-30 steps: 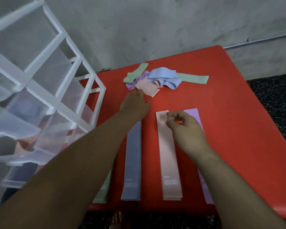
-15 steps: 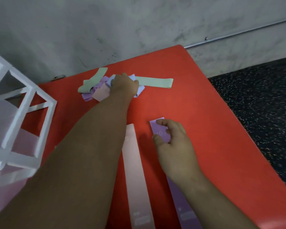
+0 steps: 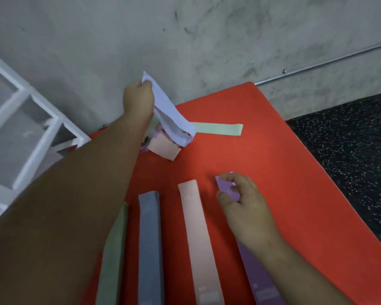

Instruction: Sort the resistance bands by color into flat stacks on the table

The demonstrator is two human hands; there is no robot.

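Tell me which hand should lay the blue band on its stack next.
Left. The left hand grips the blue band, held above the pile, and the blue stack lies just beside its forearm. The right hand pinches the far end of the purple stack, farther from the blue one.

Bands (image 3: 193,236) – matt, smooth rubbery; table (image 3: 262,172) matt (red); wall (image 3: 207,40) rough concrete; rack (image 3: 37,119) white plastic.

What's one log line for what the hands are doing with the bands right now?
left hand: grips light blue band, held above pile | right hand: fingers curled at purple stack end, grip unclear
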